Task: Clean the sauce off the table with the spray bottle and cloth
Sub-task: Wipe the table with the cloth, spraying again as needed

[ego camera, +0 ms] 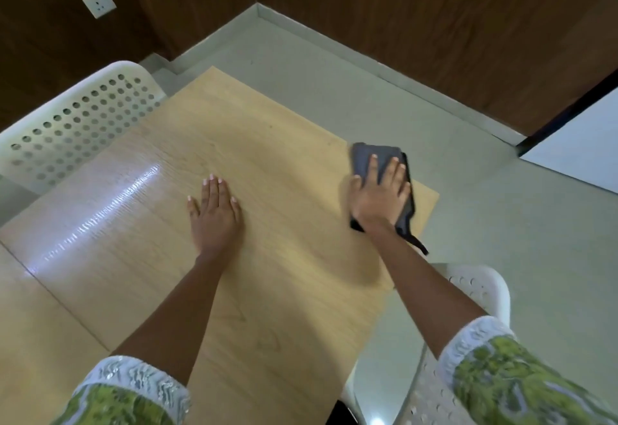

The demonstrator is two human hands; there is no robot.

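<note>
A light wooden table (pixel 267 143) fills the middle of the view. A folded grey cloth (pixel 364 157) lies near the table's right edge. My right hand (pixel 381 190) presses flat on the cloth with straight, spread fingers; a dark strap of the cloth trails past the table edge below my wrist. My left hand (pixel 214 210) rests flat on the bare tabletop in the middle, fingers straight and together. No sauce stain and no spray bottle show in this view.
A white perforated chair (pixel 77 123) stands at the table's left side. Another white perforated chair (pixel 481 287) sits at the right, under my right arm. Dark wood-panelled walls meet at a corner behind the table, and grey floor lies to the right.
</note>
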